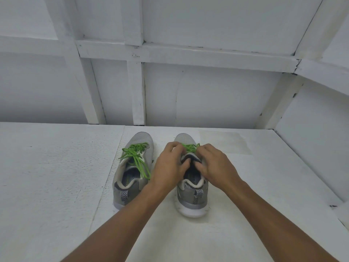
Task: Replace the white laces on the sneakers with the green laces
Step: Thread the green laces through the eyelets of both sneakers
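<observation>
Two grey sneakers stand side by side on the white table, toes pointing away from me. The left sneaker (130,173) carries a green lace (136,156) tied in a loose bow, with its ends trailing over the opening. On the right sneaker (191,195) a green lace (189,147) shows above my fingers. My left hand (170,163) and my right hand (213,163) both sit over this shoe's tongue with curled fingers, gripping the lace and the shoe's upper edge. No white laces are in view.
The white table (56,176) meets a white panelled wall (207,95) just beyond the shoes' toes. A white side wall (311,148) rises at the right edge.
</observation>
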